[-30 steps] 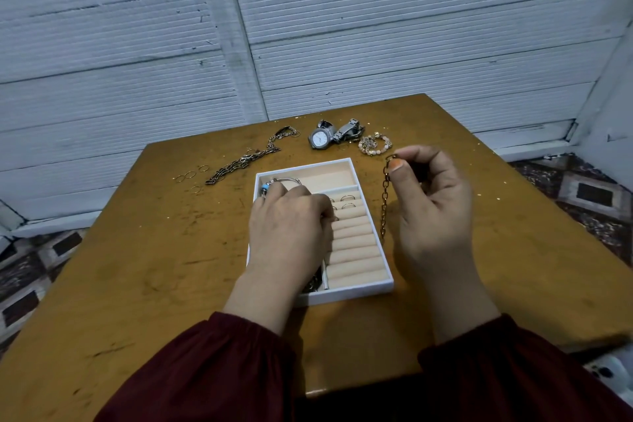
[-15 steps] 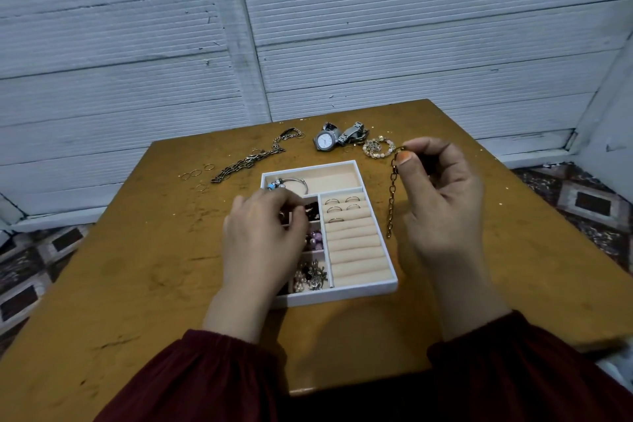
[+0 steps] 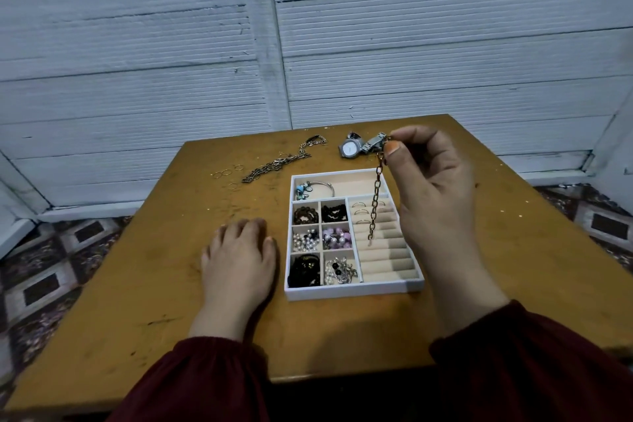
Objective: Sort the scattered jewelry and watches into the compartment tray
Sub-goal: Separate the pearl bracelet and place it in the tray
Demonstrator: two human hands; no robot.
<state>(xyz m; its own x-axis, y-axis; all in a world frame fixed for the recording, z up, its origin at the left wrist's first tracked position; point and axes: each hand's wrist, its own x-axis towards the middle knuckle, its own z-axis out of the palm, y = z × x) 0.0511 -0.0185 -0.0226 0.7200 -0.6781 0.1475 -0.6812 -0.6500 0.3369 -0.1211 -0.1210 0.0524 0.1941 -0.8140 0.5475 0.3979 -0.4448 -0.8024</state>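
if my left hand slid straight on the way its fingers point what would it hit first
Likely the nearest loose ring, or the near end of the long chain beside it; both lie beyond the left hand. Which comes first is unclear. It would pass left of the tray.

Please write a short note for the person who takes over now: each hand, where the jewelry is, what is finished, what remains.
Right hand pinches the top of a link chain, hanging over the ring rolls of the tray.
Left hand rests on the table left of the tray, holding nothing.
Done: bangle in the top compartment, beaded pieces in six small compartments, a few rings in the rolls.
Left: place the held chain, then the watch, long chain and loose rings lying beyond the tray.
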